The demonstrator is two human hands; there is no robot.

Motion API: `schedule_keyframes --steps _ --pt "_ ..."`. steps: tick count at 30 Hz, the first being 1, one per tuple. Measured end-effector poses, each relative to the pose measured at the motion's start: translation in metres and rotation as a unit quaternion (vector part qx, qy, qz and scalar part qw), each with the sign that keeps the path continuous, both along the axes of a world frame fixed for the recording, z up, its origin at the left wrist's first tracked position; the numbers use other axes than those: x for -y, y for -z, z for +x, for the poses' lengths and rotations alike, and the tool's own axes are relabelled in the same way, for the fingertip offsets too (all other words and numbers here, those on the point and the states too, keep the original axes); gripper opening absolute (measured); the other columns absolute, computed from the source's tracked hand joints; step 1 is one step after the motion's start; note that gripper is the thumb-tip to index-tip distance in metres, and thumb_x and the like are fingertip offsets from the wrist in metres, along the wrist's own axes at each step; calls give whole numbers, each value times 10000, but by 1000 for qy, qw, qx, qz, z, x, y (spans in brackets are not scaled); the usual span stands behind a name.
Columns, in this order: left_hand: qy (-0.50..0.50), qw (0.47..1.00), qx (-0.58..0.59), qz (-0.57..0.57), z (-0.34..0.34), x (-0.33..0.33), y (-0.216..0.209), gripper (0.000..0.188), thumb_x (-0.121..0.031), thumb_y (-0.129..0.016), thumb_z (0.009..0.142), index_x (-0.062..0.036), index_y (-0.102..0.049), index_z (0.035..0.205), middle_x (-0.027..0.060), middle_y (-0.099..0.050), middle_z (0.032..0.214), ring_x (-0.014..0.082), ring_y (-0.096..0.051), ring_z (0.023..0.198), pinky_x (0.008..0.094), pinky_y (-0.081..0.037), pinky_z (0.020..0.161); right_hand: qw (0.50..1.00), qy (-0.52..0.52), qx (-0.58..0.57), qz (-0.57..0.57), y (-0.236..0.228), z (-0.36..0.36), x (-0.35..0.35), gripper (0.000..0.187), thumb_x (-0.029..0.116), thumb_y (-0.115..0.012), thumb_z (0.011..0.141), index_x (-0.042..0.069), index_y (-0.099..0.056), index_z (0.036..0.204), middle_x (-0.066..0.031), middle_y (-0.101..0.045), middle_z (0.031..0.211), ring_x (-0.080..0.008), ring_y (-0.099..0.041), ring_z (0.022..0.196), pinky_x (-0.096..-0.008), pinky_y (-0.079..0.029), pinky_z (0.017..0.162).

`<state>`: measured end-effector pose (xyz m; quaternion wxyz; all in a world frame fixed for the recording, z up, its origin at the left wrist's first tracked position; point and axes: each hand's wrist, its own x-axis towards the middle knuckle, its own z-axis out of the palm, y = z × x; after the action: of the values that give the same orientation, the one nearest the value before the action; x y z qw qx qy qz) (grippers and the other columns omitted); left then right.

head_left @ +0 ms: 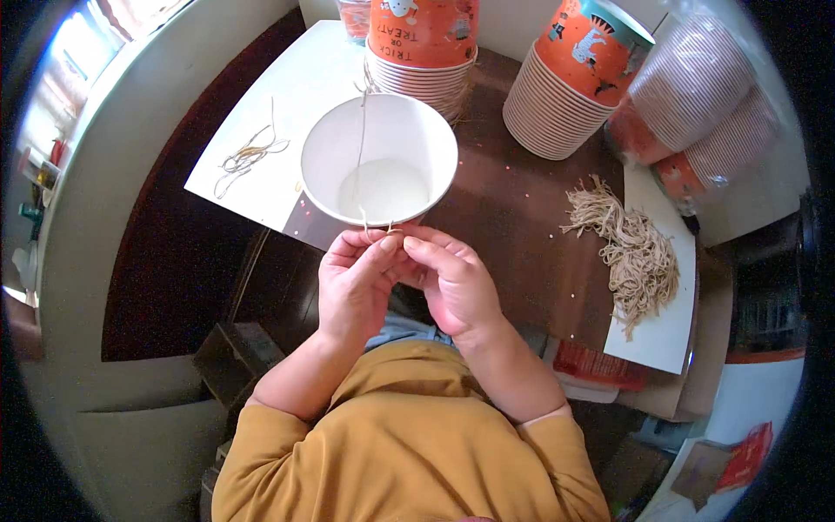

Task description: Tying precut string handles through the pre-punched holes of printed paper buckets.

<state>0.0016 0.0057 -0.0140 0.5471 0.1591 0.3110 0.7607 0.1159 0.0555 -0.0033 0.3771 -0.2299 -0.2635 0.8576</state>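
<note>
Table: dark brown top (513, 252), a left white sheet (270, 96) and a right white sheet (657, 337) lying on it.
Bagged stacks: ribbed pale paper buckets (696, 83) in clear plastic, far right.
Nested stacks: two columns of orange cartoon-printed buckets with pale rims; centre stack (422, 52) just behind the working bucket, right stack (565, 100) apart from it and leaning.
Working bucket: white-lined paper bucket (435, 148), directly ahead of both hands, mouth facing up and toward the wearer; how it is propped cannot be told.
Cord pile: beige tangled bundle (642, 261), right of the hands and well apart, partly on the right sheet.
Left hand: (352, 283) at the near rim, thumb and fingertips closed in a pinch on the cord.
Right hand: (452, 283) beside it, fingertips meeting the left's, thumb and forefinger closed, apparently on the same cord; exact grip hidden.
Loose strands: a few thin cords (248, 157) on the left sheet.
Cord in hand: single beige cord (362, 139), long axis running near to far, from the far rim across the mouth to the fingertips at the near rim; its line comes down on the left hand's side, that hand nearer.
Specks: small pale bits scattered on the brown top.
</note>
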Motion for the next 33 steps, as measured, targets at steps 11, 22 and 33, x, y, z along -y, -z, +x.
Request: schedule_keyframes --steps 11,22,33 --pt "-103 966 -234 31 2 3 -3 70 64 -622 845 11 -598 884 96 -653 871 152 -642 804 272 -533 718 995 10 -50 -82 23 -5 6 214 179 -557 925 73 -642 1091 -27 -668 1017 -121 -591 901 -286 -439 812" --pt "-87 930 -357 -23 -1 1 -5 52 37 -639 838 27 -589 850 68 -658 795 80 -614 704 201 -495 625 992 102 -71 -25 30 -17 12 167 156 -628 888 90 -673 1035 -6 -676 979 -93 -573 848 -263 -428 777" --pt "-155 771 -617 -27 -4 3 -7 123 18 -703 764 17 -676 884 106 -686 780 145 -670 688 263 -533 630 992 48 -96 -62 27 -11 10 215 188 -566 929 81 -650 1096 -38 -648 1109 -143 -563 1047 -329 -402 916"
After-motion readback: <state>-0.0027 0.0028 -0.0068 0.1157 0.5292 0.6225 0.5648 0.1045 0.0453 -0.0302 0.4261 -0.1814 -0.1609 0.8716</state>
